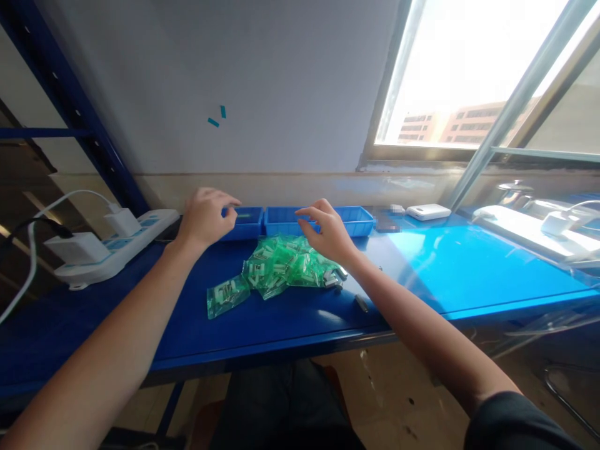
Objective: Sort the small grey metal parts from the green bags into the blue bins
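Sunlight floods through the window onto the blue desk, and right in the middle sits a heap of green plastic packets, 1 packet lying out at its left edge! Left hand hovers by the left blue bin, right hand over the heap's rear right; on both, the grip stands part-open, thumb apart from fingers, nothing visible between them.

Danger spot: loose metal pieces by the right wrist, plus 1 stray metal piece nearer the front edge. A dragging forearm could sweep those off, and a bump might send slick packets sliding.

Now the containers: 2 bins. Left blue bin shows something dark greenish inside, too unclear to name; right blue bin is partly hidden, contents impossible to tell.
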{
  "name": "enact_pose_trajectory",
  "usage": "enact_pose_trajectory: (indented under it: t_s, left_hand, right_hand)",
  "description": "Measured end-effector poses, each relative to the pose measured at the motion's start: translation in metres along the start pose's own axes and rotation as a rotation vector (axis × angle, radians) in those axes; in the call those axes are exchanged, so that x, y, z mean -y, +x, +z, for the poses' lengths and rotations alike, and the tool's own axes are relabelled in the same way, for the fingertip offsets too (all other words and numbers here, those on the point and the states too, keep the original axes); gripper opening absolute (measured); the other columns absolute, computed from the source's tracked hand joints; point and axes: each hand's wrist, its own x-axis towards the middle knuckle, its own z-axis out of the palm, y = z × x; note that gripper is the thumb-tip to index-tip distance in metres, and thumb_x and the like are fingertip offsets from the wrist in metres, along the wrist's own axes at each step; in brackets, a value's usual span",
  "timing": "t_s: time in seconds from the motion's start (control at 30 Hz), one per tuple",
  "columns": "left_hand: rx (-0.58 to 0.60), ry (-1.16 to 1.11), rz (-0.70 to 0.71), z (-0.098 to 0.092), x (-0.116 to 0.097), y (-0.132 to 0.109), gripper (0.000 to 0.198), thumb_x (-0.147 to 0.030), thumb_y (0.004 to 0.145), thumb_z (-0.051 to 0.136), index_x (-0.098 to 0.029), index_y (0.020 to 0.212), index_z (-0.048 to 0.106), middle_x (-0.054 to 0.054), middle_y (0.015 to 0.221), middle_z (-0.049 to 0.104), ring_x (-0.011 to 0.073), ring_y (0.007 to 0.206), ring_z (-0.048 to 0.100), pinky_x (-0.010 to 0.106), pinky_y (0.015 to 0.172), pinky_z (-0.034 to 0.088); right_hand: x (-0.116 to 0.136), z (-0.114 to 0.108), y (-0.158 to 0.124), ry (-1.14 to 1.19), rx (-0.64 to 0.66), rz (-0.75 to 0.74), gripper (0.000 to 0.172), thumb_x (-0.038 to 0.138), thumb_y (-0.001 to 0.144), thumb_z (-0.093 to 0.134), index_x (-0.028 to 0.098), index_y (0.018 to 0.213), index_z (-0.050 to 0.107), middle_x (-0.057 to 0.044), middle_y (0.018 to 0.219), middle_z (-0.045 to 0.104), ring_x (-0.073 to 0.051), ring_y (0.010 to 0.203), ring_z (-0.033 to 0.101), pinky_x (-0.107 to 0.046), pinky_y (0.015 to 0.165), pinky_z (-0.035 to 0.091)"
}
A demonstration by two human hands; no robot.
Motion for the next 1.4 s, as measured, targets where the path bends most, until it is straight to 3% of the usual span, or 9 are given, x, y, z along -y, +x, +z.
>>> enact_pose_trajectory:
  t_s: [0.13,0.3,0.57,0.77,0.9,1.03,1.17,1.27,1.4]
  left_hand:
    - [0.182,-0.144,0.102,0.020,-0.021,-0.013,0.032,-0.027,0.083,0.044,-0.022,0.100,0.072,0.003,0.091,0.073,0.0220,0.091,0.063,0.035,0.088,0.047]
    - [0.340,-0.185,0.211,0.033,-0.056,-0.020,0.032,-0.030,0.087,0.045,-0.022,0.106,0.069,0.004,0.104,0.072,0.0232,0.095,0.064,0.034,0.085,0.047]
    - [0.362,-0.193,0.196,0.038,-0.061,-0.024,0.034,-0.036,0.089,0.043,-0.021,0.106,0.068,0.005,0.100,0.072,0.0235,0.096,0.063,0.035,0.085,0.047]
    - [0.215,-0.265,0.146,0.038,-0.068,-0.025,0.034,-0.034,0.088,0.047,-0.019,0.115,0.061,0.007,0.103,0.067,0.0233,0.099,0.060,0.037,0.090,0.046]
    - [0.090,-0.404,-0.052,0.039,-0.074,-0.024,0.037,-0.038,0.086,0.051,-0.017,0.116,0.058,0.009,0.107,0.064,0.0223,0.098,0.061,0.035,0.083,0.050]
    - [0.143,-0.627,-0.242,0.046,-0.077,-0.023,0.049,-0.043,0.079,0.061,-0.016,0.119,0.053,0.012,0.118,0.062,0.0245,0.105,0.060,0.034,0.079,0.052]
    - [0.200,-0.787,-0.218,0.047,-0.078,-0.023,0.036,-0.041,0.081,0.059,-0.016,0.107,0.059,0.010,0.105,0.068,0.0218,0.098,0.063,0.034,0.084,0.051]
    - [0.199,-0.764,-0.186,0.041,-0.079,-0.023,0.030,-0.039,0.082,0.057,-0.015,0.100,0.062,0.007,0.093,0.070,0.0193,0.084,0.064,0.030,0.074,0.051]
    - [0.178,-0.577,-0.114,0.030,-0.082,-0.023,0.030,-0.037,0.081,0.057,-0.016,0.099,0.067,0.001,0.072,0.066,0.0140,0.063,0.057,0.024,0.059,0.045]
  right_hand:
    - [-0.002,-0.001,0.001,-0.019,0.030,0.025,0.021,0.022,0.088,0.054,0.018,0.103,0.068,-0.005,0.089,0.057,-0.017,0.085,0.058,-0.029,0.077,0.047]
    - [-0.005,-0.001,0.000,-0.101,0.153,0.066,0.022,0.022,0.089,0.053,0.017,0.104,0.068,-0.005,0.085,0.063,-0.017,0.083,0.059,-0.030,0.080,0.045]
    - [-0.009,0.011,-0.003,-0.187,0.452,0.117,0.036,0.018,0.081,0.064,0.009,0.115,0.065,-0.010,0.094,0.069,-0.022,0.092,0.061,-0.032,0.086,0.044]
    - [-0.005,0.009,0.001,-0.030,0.280,0.269,0.026,0.009,0.077,0.059,0.014,0.099,0.073,-0.004,0.077,0.067,-0.013,0.069,0.058,-0.025,0.069,0.044]
    - [-0.006,0.005,0.004,0.154,0.075,0.334,0.020,0.016,0.078,0.057,0.014,0.089,0.073,-0.002,0.071,0.065,-0.011,0.062,0.054,-0.024,0.062,0.042]
    - [-0.005,0.004,0.004,0.408,0.049,0.425,0.021,0.027,0.075,0.060,0.012,0.086,0.071,0.000,0.064,0.061,-0.010,0.057,0.050,-0.023,0.055,0.040]
    - [0.001,0.009,0.003,0.577,0.044,0.478,0.022,0.029,0.070,0.063,0.013,0.084,0.067,0.003,0.061,0.056,-0.009,0.055,0.049,-0.022,0.053,0.042]
    - [0.003,0.010,0.002,0.557,0.055,0.471,0.018,0.027,0.071,0.061,0.013,0.083,0.065,0.002,0.061,0.058,-0.010,0.057,0.053,-0.022,0.054,0.044]
    - [0.003,0.003,0.000,0.240,0.129,0.245,0.015,0.019,0.075,0.055,0.013,0.080,0.068,-0.002,0.069,0.067,-0.012,0.063,0.059,-0.022,0.061,0.045]
